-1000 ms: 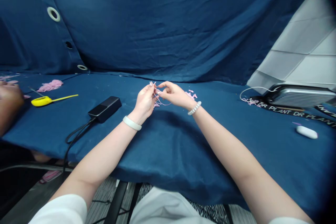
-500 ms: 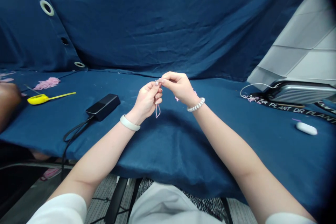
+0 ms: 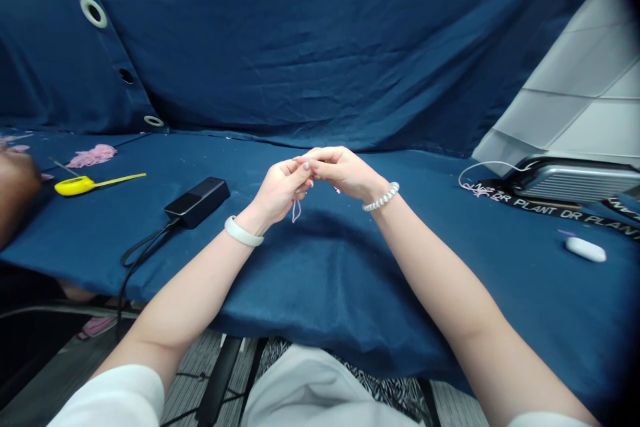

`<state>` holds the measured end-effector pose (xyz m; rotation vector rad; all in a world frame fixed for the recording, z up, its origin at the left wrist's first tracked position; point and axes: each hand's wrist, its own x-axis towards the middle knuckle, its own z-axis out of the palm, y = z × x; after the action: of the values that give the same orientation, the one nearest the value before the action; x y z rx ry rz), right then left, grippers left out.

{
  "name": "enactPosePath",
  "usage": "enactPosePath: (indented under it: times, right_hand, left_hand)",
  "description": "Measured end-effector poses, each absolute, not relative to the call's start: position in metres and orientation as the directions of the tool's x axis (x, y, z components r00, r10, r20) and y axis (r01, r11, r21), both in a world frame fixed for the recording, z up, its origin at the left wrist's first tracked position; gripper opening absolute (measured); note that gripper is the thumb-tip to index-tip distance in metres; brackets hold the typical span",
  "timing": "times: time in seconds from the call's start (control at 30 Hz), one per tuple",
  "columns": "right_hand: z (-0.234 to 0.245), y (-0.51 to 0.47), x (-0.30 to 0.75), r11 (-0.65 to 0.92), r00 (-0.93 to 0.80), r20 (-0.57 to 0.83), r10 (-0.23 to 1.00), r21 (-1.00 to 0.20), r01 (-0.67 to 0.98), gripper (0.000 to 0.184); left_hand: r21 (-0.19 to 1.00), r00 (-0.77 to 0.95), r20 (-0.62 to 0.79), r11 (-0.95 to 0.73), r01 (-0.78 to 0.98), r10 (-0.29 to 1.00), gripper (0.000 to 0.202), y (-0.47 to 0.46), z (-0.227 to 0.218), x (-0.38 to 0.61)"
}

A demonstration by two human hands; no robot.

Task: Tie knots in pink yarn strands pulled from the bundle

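My left hand (image 3: 280, 188) and my right hand (image 3: 341, 171) meet above the blue cloth-covered table (image 3: 320, 260), fingertips touching. Both pinch a thin pink yarn strand (image 3: 295, 211), whose small loop hangs below my left fingers. A white bangle sits on my left wrist and a pearl bracelet on my right. A few pink yarn scraps lie on the cloth just behind my right hand, mostly hidden by it.
A black power adapter (image 3: 197, 201) with its cable lies left of my hands. Farther left are a yellow tape measure (image 3: 75, 185), a pink yarn bundle (image 3: 91, 155) and another person's hand (image 3: 17, 183). At the right stand a silver case (image 3: 575, 180), a printed black strap (image 3: 555, 208) and a white oval object (image 3: 585, 249).
My hands rose a little from the cloth and closed together. The yarn, stretched between them a second ago, now hangs as a short loop under my left fingers.
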<state>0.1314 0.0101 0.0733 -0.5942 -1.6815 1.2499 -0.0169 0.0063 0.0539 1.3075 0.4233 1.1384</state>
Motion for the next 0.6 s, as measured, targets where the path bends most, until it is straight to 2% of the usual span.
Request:
enactPosePath:
  times: [0.13, 0.23, 0.33, 0.4, 0.47, 0.53, 0.6]
  right_hand:
    - [0.068, 0.016, 0.13, 0.445, -0.312, 0.449, 0.837, -0.891, -0.087, 0.034]
    - [0.065, 0.023, 0.132, 0.549, -0.146, 0.532, 0.834, -0.826, 0.127, 0.035]
    - [0.066, 0.032, 0.143, 0.654, 0.014, 0.708, 0.706, -0.659, 0.371, 0.032]
    - [0.068, 0.039, 0.156, 0.681, 0.105, 0.792, 0.601, -0.577, 0.45, 0.031]
    - [0.067, 0.047, 0.169, 0.676, 0.196, 0.812, 0.55, -0.57, 0.467, 0.032]
    - [0.061, 0.053, 0.176, 0.636, 0.247, 0.769, 0.59, -0.631, 0.445, 0.034]
    - [0.051, 0.057, 0.175, 0.558, 0.187, 0.662, 0.726, -0.726, 0.402, 0.034]
  left_hand:
    - [0.914, 0.448, 0.286, -0.1, -0.393, 0.847, 0.032, 0.01, 0.051, -0.016]
    - [0.94, 0.451, 0.217, -0.061, -0.336, 0.865, 0.026, 0.013, 0.046, -0.013]
    - [0.97, 0.436, 0.173, -0.077, -0.229, 0.883, 0.024, 0.012, 0.041, -0.009]
    - [0.97, 0.379, 0.238, -0.196, -0.146, 0.894, 0.024, 0.008, 0.039, -0.007]
    - [0.926, 0.319, 0.372, -0.372, -0.063, 0.872, 0.023, 0.005, 0.039, -0.007]
    - [0.852, 0.266, 0.51, -0.523, -0.025, 0.818, 0.021, 0.001, 0.04, -0.007]
    - [0.798, 0.203, 0.6, -0.597, -0.082, 0.774, 0.02, 0.0, 0.042, -0.007]
